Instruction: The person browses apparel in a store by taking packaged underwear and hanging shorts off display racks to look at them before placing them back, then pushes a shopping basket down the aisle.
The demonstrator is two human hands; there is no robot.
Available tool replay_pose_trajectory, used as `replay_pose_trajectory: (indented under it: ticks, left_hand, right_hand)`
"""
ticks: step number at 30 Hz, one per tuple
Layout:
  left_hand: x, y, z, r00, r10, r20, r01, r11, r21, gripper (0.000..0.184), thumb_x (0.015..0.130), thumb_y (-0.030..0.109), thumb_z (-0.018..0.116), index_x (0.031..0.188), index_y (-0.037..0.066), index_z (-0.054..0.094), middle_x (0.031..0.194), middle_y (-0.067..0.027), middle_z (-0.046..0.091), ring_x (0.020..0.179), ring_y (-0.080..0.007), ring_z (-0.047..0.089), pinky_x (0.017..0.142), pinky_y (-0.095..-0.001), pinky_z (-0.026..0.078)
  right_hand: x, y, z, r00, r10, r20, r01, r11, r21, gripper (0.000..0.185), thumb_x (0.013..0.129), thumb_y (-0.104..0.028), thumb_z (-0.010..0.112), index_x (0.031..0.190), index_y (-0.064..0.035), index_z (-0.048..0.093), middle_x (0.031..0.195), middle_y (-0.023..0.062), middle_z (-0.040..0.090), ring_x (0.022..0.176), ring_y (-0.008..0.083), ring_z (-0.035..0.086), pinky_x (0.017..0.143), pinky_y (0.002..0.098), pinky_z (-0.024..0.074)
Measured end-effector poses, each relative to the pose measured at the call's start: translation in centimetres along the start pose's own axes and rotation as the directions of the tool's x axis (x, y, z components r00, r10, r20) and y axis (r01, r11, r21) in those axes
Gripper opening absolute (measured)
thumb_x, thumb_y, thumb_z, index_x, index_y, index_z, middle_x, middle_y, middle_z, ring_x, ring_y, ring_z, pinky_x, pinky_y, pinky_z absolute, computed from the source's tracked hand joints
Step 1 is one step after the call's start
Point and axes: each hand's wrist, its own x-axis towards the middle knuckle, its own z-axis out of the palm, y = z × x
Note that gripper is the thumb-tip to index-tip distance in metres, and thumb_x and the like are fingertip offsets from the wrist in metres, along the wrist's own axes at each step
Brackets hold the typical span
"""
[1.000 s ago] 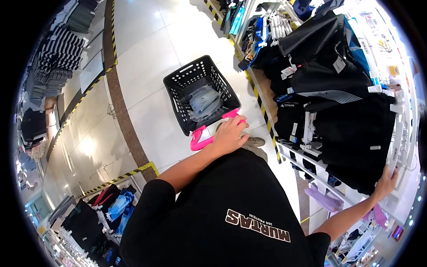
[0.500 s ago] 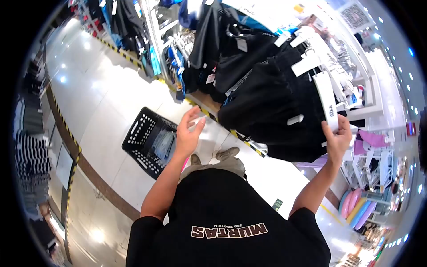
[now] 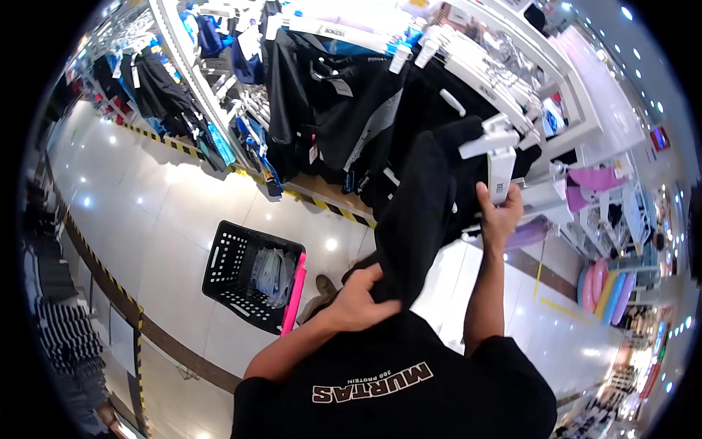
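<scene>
My right hand (image 3: pixel 502 212) is closed round the white hanger (image 3: pixel 500 175) of a black garment (image 3: pixel 415 212), held in front of the rack. The garment hangs down and to the left from the hanger. At its lower edge, my left hand (image 3: pixel 360 301) has its fingers against the cloth, the fingertips partly hidden by the fabric. On the floor to the left stands a black basket (image 3: pixel 219 272) with a pink handle (image 3: pixel 294 300). Clear plastic packs (image 3: pixel 272 276) lie inside it.
A rack of black garments (image 3: pixel 358 110) on white hangers spans the top centre. More clothes (image 3: pixel 157 91) hang at the upper left. Striped folded clothes (image 3: pixel 66 340) are at the left edge. Colourful rings (image 3: pixel 605 291) stand at the right.
My left hand left the pink basket handle and moved right to the garment. My right hand brought the hanger away from the rack towards my body, and the view turned right.
</scene>
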Motion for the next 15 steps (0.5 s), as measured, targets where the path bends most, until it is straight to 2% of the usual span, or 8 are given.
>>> replay_pose_trajectory:
  ticks: [2, 4, 6, 7, 11, 13, 14, 15]
  left_hand:
    - [-0.4, -0.8, 1.0, 0.991, -0.009, 0.13, -0.025, 0.968, 0.251, 0.038, 0.074, 0.02, 0.083, 0.098, -0.003, 0.065, 0.083, -0.0181, 0.068, 0.077, -0.0321, 0.069, 0.073, -0.0369, 0.053]
    - [0.4, -0.1, 2.5, 0.947, 0.139, 0.291, -0.208, 0.952, 0.224, 0.039, 0.073, 0.025, 0.084, 0.094, -0.003, 0.065, 0.082, -0.0181, 0.067, 0.08, -0.0374, 0.067, 0.072, -0.0397, 0.054]
    - [1.1, 1.7, 3.7, 0.91, 0.111, 0.399, -0.22, 0.946, 0.239, 0.038, 0.077, 0.023, 0.08, 0.101, -0.002, 0.063, 0.09, -0.0194, 0.068, 0.086, -0.0383, 0.067, 0.075, -0.0433, 0.054]
    - [1.3, 0.9, 4.7, 0.893, 0.12, 0.433, -0.248, 0.935, 0.253, 0.039, 0.078, 0.023, 0.078, 0.104, -0.001, 0.062, 0.093, -0.0193, 0.068, 0.088, -0.0384, 0.067, 0.076, -0.0438, 0.054]
    - [2.0, -0.3, 6.9, 0.85, -0.043, 0.524, -0.184, 0.909, 0.374, 0.036, 0.083, 0.021, 0.074, 0.11, 0.002, 0.057, 0.102, -0.0173, 0.069, 0.096, -0.0381, 0.067, 0.08, -0.0462, 0.053]
    - [1.7, -1.7, 7.4, 0.839, -0.065, 0.541, -0.187, 0.898, 0.399, 0.033, 0.085, 0.021, 0.073, 0.107, 0.003, 0.057, 0.103, -0.0158, 0.069, 0.097, -0.0373, 0.067, 0.079, -0.0476, 0.053]
    - [1.5, -2.3, 7.6, 0.826, -0.077, 0.559, -0.194, 0.892, 0.409, 0.033, 0.084, 0.021, 0.073, 0.107, 0.003, 0.056, 0.102, -0.0154, 0.068, 0.096, -0.0377, 0.066, 0.078, -0.0475, 0.052]
    - [1.4, -2.6, 7.7, 0.812, -0.089, 0.577, -0.201, 0.886, 0.419, 0.033, 0.084, 0.021, 0.074, 0.106, 0.004, 0.056, 0.101, -0.015, 0.068, 0.095, -0.0382, 0.066, 0.077, -0.0474, 0.052]
  right_hand:
    - [-1.2, 0.1, 1.6, 0.998, 0.022, -0.063, -0.017, 0.996, 0.086, 0.027, 0.085, -0.021, 0.082, 0.091, -0.0035, 0.061, 0.083, 0.0013, 0.063, 0.075, 0.0092, 0.056, 0.072, 0.0266, 0.0461]
    - [-2.0, 4.3, 3.5, 0.999, 0.032, -0.03, -0.018, 0.923, 0.384, 0.025, 0.089, -0.022, 0.077, 0.097, -0.0045, 0.06, 0.091, 0.0045, 0.064, 0.079, 0.0117, 0.056, 0.074, 0.0286, 0.0469]
    - [-2.3, 0.3, 5.8, 0.97, 0.222, -0.097, -0.18, 0.929, 0.323, 0.012, 0.094, -0.014, 0.068, 0.098, -0.0045, 0.061, 0.083, 0.0026, 0.061, 0.07, 0.012, 0.057, 0.069, 0.0271, 0.0497]
    - [-2.4, 1.1, 5.9, 0.964, 0.262, 0.051, -0.248, 0.807, 0.536, 0.016, 0.096, -0.019, 0.066, 0.105, -0.0054, 0.062, 0.09, 0.0064, 0.067, 0.076, 0.0149, 0.064, 0.072, 0.0289, 0.0534]
    - [-5.1, 0.1, 10.5, 0.984, 0.103, -0.145, 0.018, 0.753, 0.658, 0.026, 0.098, -0.029, 0.061, 0.107, -0.0053, 0.061, 0.108, 0.0193, 0.067, 0.099, 0.0279, 0.066, 0.09, 0.04, 0.0551]
    - [-4.8, -1.9, 10.8, 0.867, 0.492, 0.079, -0.237, 0.267, 0.934, 0.034, 0.094, -0.032, 0.058, 0.114, -0.004, 0.06, 0.12, 0.0256, 0.063, 0.116, 0.036, 0.061, 0.103, 0.0473, 0.0504]
    - [-4.1, -3.5, 8.6, 0.726, 0.597, 0.342, -0.514, 0.139, 0.847, 0.042, 0.089, -0.031, 0.059, 0.119, -0.0009, 0.06, 0.125, 0.0241, 0.061, 0.117, 0.0358, 0.059, 0.104, 0.048, 0.0488]
    - [-3.9, -3.6, 8.2, 0.683, 0.617, 0.391, -0.546, 0.075, 0.834, 0.04, 0.091, -0.029, 0.059, 0.12, -0.0011, 0.058, 0.12, 0.0228, 0.064, 0.113, 0.0337, 0.062, 0.101, 0.0454, 0.0515]
